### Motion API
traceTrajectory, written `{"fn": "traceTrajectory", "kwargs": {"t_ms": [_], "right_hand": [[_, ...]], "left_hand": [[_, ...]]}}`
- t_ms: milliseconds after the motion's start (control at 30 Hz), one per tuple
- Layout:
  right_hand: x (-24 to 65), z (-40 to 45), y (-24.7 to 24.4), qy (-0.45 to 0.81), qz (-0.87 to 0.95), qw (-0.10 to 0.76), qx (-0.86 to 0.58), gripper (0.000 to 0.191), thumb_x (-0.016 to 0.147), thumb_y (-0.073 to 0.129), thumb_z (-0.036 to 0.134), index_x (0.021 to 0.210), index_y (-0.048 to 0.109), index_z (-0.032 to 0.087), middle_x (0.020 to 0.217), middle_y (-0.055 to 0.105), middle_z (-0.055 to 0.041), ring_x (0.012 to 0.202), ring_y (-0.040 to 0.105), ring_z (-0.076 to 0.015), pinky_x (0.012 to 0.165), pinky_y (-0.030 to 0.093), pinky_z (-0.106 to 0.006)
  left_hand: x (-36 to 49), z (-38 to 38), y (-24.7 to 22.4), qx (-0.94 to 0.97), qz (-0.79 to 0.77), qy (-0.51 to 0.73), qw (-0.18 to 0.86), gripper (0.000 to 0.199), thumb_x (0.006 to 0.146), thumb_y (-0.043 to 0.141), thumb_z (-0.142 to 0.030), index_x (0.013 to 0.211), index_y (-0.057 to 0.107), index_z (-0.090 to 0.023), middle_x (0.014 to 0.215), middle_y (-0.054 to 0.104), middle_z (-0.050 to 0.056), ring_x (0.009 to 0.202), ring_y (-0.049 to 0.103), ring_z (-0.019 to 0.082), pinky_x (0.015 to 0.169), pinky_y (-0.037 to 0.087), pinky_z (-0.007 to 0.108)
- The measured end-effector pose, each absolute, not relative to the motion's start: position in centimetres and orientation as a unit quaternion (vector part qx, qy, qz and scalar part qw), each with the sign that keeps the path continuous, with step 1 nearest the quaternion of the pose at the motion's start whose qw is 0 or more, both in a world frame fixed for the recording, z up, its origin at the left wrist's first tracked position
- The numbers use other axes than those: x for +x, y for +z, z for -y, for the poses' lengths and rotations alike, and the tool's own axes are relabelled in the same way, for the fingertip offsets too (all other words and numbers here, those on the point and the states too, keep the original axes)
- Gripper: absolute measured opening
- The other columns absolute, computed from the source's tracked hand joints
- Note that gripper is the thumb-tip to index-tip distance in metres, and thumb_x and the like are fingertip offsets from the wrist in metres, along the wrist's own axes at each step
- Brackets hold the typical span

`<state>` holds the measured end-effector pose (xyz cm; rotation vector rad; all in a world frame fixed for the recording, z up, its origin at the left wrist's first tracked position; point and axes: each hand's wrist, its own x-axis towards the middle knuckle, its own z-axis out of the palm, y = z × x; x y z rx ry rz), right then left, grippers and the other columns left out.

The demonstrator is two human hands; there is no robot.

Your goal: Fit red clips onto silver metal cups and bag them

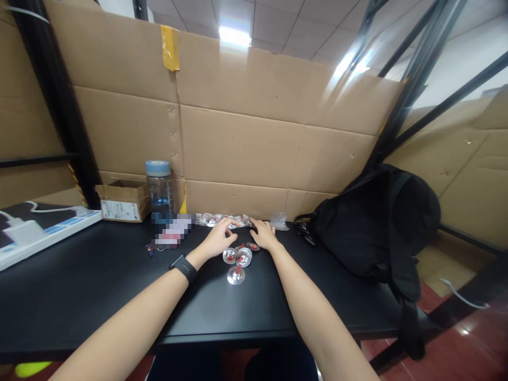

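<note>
Several small silver dished discs with red loops, like finger cymbals, lie in a loose group on the black table. The nearest disc rests flat toward me, and another disc overlaps its neighbours. My left hand is on the left of the group, thumb and fingers apart. On the other side is my right hand, its fingers spread and its thumb near a darker-looking disc. Neither hand visibly grips anything. Behind the fingertips is a row of clear plastic packets with shiny pieces inside.
A black backpack leans at the right. At the left are a power strip, an opened cardboard box, a water bottle and a blurred-out item. A cardboard wall closes the back of the table.
</note>
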<state>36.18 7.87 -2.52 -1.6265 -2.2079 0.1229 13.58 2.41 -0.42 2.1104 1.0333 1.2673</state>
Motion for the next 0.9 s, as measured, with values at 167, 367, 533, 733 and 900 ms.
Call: {"fn": "traceTrajectory", "kwargs": {"t_ms": [167,367,533,733,900], "right_hand": [[36.2,-7.5,-2.2,0.018,0.776,0.201,-0.597,0.049,0.096,0.052,0.039,0.145,0.053,0.032,0.14,0.056,-0.0099,0.126,0.045,-0.0314,0.102,0.035,-0.047],[36.1,-7.0,-1.9,0.009,0.768,0.237,-0.594,0.031,0.091,0.057,0.029,0.121,0.061,0.025,0.128,0.065,-0.009,0.123,0.049,-0.0273,0.1,0.032,-0.042],[37.0,-6.7,-1.6,0.025,0.763,0.223,-0.606,0.029,0.092,0.058,0.029,0.12,0.062,0.025,0.123,0.069,-0.0071,0.118,0.055,-0.0267,0.097,0.031,-0.042],[36.7,-6.2,-1.2,-0.004,0.77,0.198,-0.607,0.03,0.096,0.057,0.04,0.119,0.065,0.024,0.125,0.069,-0.0099,0.121,0.053,-0.0284,0.098,0.03,-0.044],[36.2,-6.1,-1.1,-0.031,0.768,0.19,-0.611,0.025,0.101,0.051,0.039,0.109,0.067,0.02,0.118,0.072,-0.0103,0.117,0.055,-0.0267,0.098,0.029,-0.043]], "left_hand": [[13.6,-2.5,-0.7,0.772,-0.376,0.454,0.237,0.028,0.082,0.06,-0.018,0.11,0.065,-0.021,0.123,0.06,0.008,0.077,0.067,0.015,0.077,0.056,0.033],[13.5,-2.6,-0.7,0.777,-0.381,0.446,0.229,0.028,0.083,0.059,-0.018,0.11,0.065,-0.021,0.122,0.06,0.008,0.078,0.068,0.016,0.078,0.055,0.034],[13.4,-2.7,-0.7,0.779,-0.382,0.442,0.228,0.027,0.083,0.059,-0.017,0.109,0.065,-0.02,0.122,0.061,0.008,0.078,0.068,0.016,0.079,0.055,0.034],[13.5,-2.5,-0.7,0.781,-0.387,0.438,0.221,0.026,0.082,0.059,-0.018,0.107,0.064,-0.02,0.122,0.061,0.008,0.075,0.067,0.014,0.077,0.055,0.033],[13.6,-2.4,-0.5,0.782,-0.392,0.431,0.219,0.027,0.082,0.058,-0.019,0.108,0.064,-0.019,0.124,0.06,0.008,0.076,0.067,0.015,0.075,0.055,0.033]]}}
